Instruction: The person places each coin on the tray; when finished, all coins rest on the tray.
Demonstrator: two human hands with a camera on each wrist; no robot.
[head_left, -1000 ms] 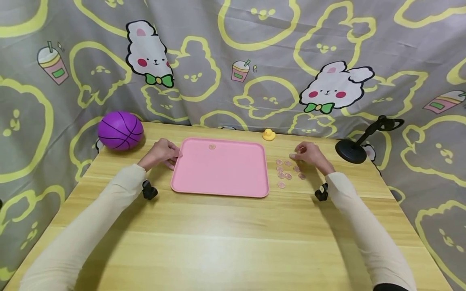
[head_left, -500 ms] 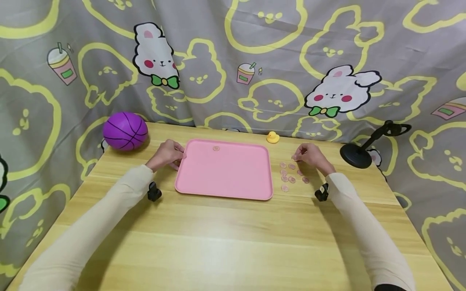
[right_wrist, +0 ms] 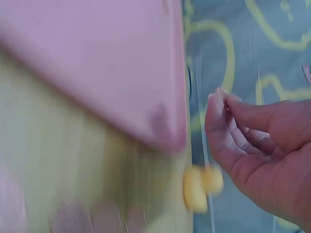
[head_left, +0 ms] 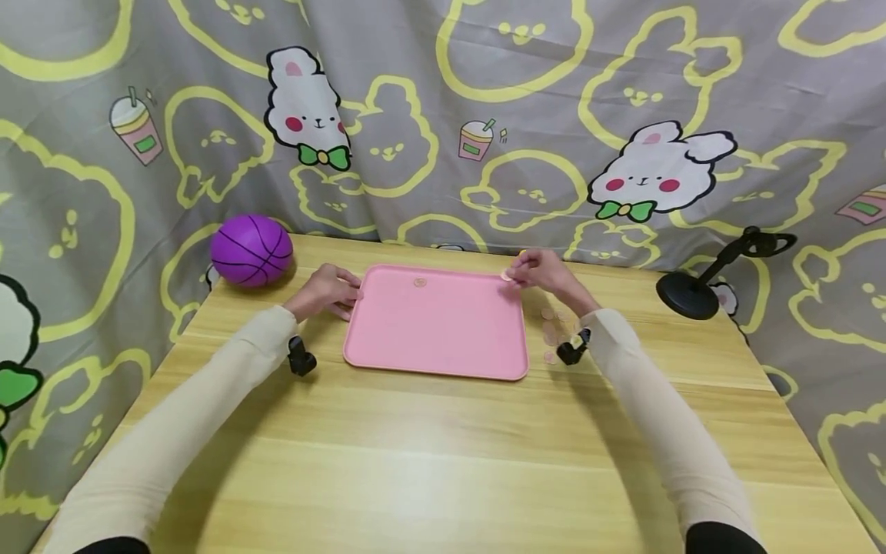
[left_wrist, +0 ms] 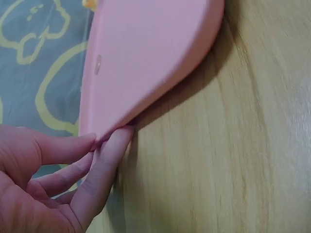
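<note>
A pink tray (head_left: 436,327) lies on the wooden table. My left hand (head_left: 328,291) pinches its left rim between thumb and fingers, as the left wrist view shows closely. One coin (head_left: 420,282) rests inside the tray near the back edge. Over the tray's back right corner, my right hand (head_left: 543,271) pinches another coin (head_left: 507,275) at its fingertips. Little of that coin shows in the right wrist view. Several copper-coloured coins (head_left: 550,357) lie right of the tray, partly hidden by the right wrist and its camera.
A purple ball (head_left: 252,250) sits at the back left. The yellow toy duck (right_wrist: 197,189) by the back edge is mostly hidden behind the right hand in the head view. A black stand (head_left: 688,296) occupies the back right. A patterned curtain (head_left: 415,177) hangs behind the table.
My right hand has lifted a coin from beside the group and moved left to above the tray's corner. The left hand stays on the rim. The head view has shifted slightly.
</note>
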